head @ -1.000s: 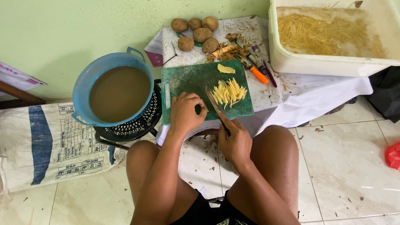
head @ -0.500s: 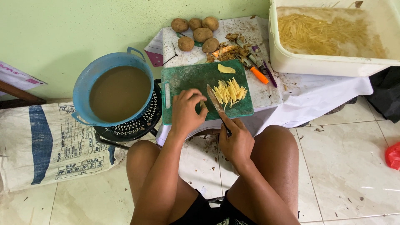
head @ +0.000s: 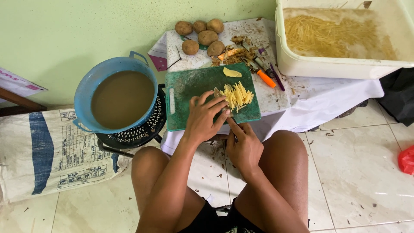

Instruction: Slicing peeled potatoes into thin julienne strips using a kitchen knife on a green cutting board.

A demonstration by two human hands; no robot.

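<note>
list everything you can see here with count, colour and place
cutting board: 1, green, on the low white-covered table
potato sticks: 1 pile, pale yellow, right part of the board
potato slice: 1, pale yellow, far edge of the board
knife: 1, grey blade, mostly hidden under the fingers
potatoes: 6, brown, far end of the table
peelings: 1 heap, brown, behind the board
peeler: 1, orange handle, right of the board
basin: 1, blue, murky water, left of the board
tub: 1, white, cut sticks in water, top right
sack: 1, white and blue, floor left
left hand: on the blade beside the pile
right hand: holds the knife
</note>
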